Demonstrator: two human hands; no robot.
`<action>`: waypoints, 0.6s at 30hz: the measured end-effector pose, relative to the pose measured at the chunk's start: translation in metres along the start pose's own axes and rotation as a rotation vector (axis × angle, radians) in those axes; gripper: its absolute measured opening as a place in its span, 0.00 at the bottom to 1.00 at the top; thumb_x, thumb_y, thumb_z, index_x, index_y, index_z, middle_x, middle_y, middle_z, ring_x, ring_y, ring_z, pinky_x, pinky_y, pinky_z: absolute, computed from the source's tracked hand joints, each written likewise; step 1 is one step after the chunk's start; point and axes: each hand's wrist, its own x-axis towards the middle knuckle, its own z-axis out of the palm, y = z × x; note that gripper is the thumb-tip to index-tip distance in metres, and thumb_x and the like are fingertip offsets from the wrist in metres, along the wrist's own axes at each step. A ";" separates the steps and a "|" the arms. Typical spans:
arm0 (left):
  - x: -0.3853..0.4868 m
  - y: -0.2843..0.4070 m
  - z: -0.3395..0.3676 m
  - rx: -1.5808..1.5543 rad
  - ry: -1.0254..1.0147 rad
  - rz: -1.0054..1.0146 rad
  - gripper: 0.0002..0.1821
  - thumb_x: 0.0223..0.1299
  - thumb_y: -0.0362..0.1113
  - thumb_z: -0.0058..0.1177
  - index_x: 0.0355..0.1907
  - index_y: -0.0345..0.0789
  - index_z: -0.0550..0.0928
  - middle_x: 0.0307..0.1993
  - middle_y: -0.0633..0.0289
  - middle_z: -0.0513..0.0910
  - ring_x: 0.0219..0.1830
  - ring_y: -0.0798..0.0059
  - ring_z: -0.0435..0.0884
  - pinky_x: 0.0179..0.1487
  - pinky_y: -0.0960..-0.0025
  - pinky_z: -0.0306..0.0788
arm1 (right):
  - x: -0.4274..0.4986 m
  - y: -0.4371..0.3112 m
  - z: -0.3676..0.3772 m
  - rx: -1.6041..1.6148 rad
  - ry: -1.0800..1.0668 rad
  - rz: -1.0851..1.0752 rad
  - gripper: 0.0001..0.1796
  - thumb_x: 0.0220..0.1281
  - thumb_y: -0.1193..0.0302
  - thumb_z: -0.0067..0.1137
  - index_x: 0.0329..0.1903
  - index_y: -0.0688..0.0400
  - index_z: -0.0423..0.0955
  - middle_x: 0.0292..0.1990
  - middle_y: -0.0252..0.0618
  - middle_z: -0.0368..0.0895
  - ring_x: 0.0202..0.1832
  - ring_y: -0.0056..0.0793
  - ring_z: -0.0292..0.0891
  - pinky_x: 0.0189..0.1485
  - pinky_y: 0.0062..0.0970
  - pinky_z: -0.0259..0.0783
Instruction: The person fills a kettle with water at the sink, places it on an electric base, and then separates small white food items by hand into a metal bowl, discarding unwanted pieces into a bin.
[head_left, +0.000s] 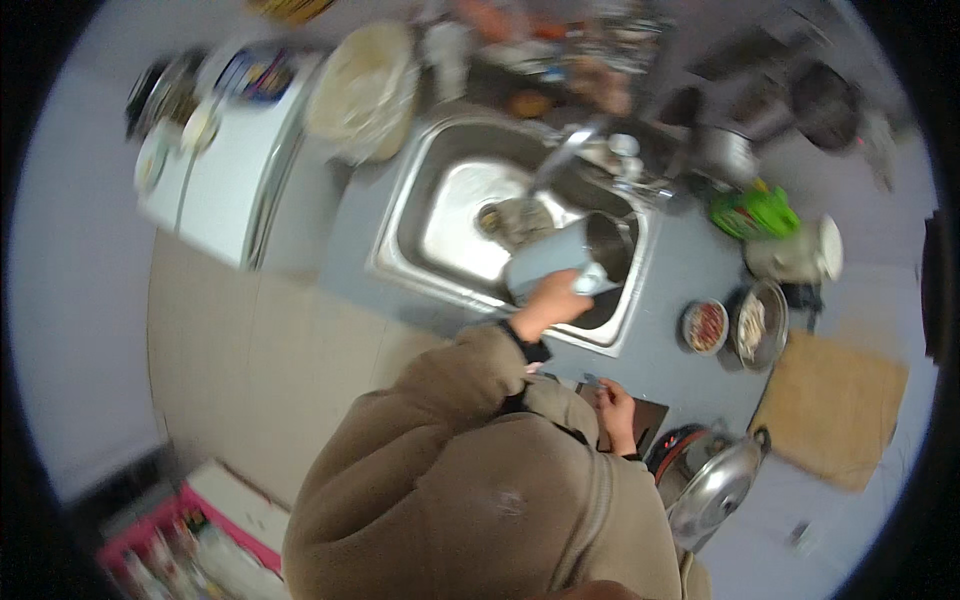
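Observation:
My left hand (556, 300) grips the pale handle of a light blue-grey pitcher (546, 259), which lies tilted over the right part of a stainless steel sink (469, 217). The metal faucet (566, 154) reaches over the sink, its tip close above a crumpled greyish-brown thing (525, 221) beside the pitcher and the drain. My right hand (618, 414) is near the front edge of the counter, in front of my body. Its fingers are bent, with a small grey thing at their tips; blur hides whether they hold it.
Right of the sink are a bowl of red and pale food (705, 327), a metal bowl (761, 326), a green bottle (756, 212) and a wooden board (832, 409). A lidded metal pot (716, 487) stands near my right arm. A plastic-lined bin (364, 90) and white appliance (225, 195) are left.

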 end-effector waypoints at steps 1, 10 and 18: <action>0.001 0.000 0.006 0.014 0.027 -0.021 0.19 0.38 0.37 0.55 0.36 0.30 0.77 0.34 0.45 0.78 0.40 0.51 0.77 0.42 0.60 0.70 | -0.001 0.001 -0.001 0.031 -0.009 -0.007 0.13 0.56 0.73 0.49 0.43 0.64 0.74 0.30 0.46 0.80 0.30 0.27 0.76 0.35 0.25 0.70; 0.010 0.015 0.031 0.117 -0.006 -0.135 0.19 0.42 0.30 0.54 0.41 0.30 0.76 0.45 0.47 0.74 0.50 0.56 0.70 0.41 0.23 0.58 | -0.001 -0.020 -0.016 -0.276 -0.324 0.016 0.13 0.56 0.78 0.47 0.44 0.66 0.73 0.37 0.45 0.80 0.39 0.28 0.75 0.44 0.25 0.68; 0.022 0.013 0.052 0.115 0.028 -0.095 0.24 0.37 0.33 0.60 0.43 0.30 0.75 0.44 0.49 0.75 0.48 0.54 0.69 0.40 0.24 0.62 | 0.030 -0.022 -0.031 -0.601 -0.482 0.023 0.10 0.57 0.78 0.46 0.41 0.65 0.73 0.31 0.41 0.79 0.32 0.25 0.73 0.39 0.24 0.68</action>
